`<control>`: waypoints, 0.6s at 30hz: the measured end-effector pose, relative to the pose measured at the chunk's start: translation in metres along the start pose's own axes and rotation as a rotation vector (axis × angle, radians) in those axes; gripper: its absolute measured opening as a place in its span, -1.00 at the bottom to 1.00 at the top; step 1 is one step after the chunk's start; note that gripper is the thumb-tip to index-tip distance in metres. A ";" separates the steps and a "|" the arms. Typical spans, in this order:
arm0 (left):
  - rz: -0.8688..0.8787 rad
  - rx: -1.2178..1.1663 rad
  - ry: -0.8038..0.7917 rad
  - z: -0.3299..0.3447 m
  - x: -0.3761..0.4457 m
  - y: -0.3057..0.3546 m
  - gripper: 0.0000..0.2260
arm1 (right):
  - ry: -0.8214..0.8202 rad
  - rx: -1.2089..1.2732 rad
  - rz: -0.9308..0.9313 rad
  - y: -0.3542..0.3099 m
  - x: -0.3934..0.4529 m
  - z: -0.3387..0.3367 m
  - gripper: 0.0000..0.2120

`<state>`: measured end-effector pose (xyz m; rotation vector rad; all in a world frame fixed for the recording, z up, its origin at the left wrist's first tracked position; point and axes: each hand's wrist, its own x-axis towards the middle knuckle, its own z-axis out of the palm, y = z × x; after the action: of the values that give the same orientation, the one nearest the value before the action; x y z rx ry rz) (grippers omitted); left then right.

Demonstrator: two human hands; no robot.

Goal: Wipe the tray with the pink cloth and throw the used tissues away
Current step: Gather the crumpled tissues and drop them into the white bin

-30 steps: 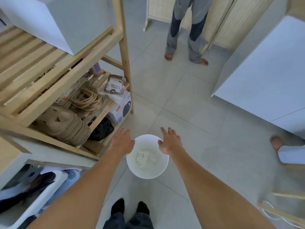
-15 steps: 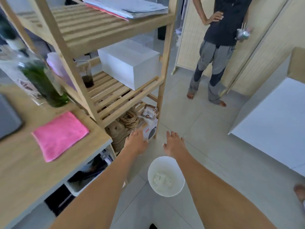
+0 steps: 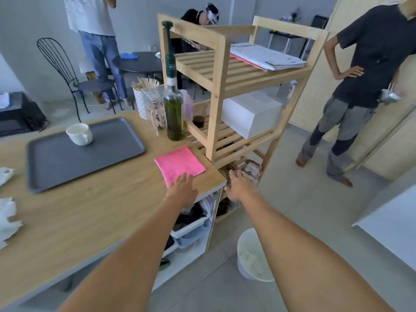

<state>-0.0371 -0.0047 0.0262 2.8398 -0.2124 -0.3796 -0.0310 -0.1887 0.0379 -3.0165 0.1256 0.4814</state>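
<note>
The folded pink cloth (image 3: 180, 162) lies near the right corner of the wooden table (image 3: 90, 210). My left hand (image 3: 182, 188) is open, its fingertips touching the cloth's near edge. My right hand (image 3: 239, 185) is open and empty, hanging in the air just past the table corner. A dark grey tray (image 3: 74, 158) sits to the left with a white cup (image 3: 79, 134) on it. Crumpled white tissues (image 3: 7, 218) lie at the table's left edge. On the floor below my right forearm stands a white bin (image 3: 249, 255) with tissues inside.
A wooden shelf rack (image 3: 236, 86) stands right of the table, holding papers and a white box. A green bottle (image 3: 172, 109) and a stick holder (image 3: 144, 97) stand behind the cloth. A person (image 3: 360, 86) stands at the right, others and a black chair (image 3: 74, 73) behind.
My view has swung up from the bin on the floor to the tabletop. Both hands rose from over the bin; my left hand now reaches the pink cloth.
</note>
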 end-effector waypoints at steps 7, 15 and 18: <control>-0.147 0.068 0.039 -0.042 -0.043 -0.092 -0.44 | 0.003 -0.048 -0.139 -0.098 -0.015 -0.015 -0.34; -0.355 0.069 0.096 -0.075 -0.091 -0.191 -0.39 | -0.021 -0.068 -0.299 -0.207 -0.020 -0.033 -0.34; -0.455 0.049 0.124 -0.086 -0.112 -0.229 -0.37 | -0.003 -0.128 -0.403 -0.257 -0.014 -0.037 -0.34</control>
<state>-0.0953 0.2540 0.0683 2.9282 0.4623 -0.2855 -0.0089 0.0640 0.0959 -3.0418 -0.5207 0.4664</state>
